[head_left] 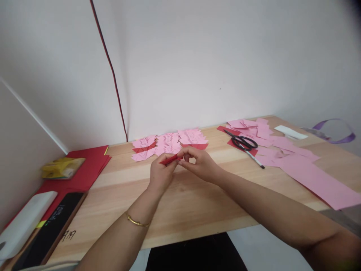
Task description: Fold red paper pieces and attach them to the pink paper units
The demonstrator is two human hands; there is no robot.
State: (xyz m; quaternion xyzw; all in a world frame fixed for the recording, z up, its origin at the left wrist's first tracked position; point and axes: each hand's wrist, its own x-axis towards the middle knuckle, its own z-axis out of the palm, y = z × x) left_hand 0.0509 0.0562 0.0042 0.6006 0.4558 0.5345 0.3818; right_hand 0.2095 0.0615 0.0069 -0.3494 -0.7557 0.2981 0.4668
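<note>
A small folded piece of red paper (169,160) is held above the middle of the table. My left hand (161,171) grips its left part, thumb and fingers closed on it. At its right end, my right hand (199,163) pinches the paper between thumb and fingertips. Just behind my hands lie rows of pink folded paper pieces (167,142), with a few red ones among them, such as a red piece (197,146) at the right. The fold lines of the held paper are partly hidden by my fingers.
On the right, black scissors (244,143) and a pen (255,159) lie by pink paper scraps (266,141) and a long pink sheet (318,180). At left are red sheets (94,165), a yellow packet (63,168), a white device (28,218) and a black digital clock (53,229).
</note>
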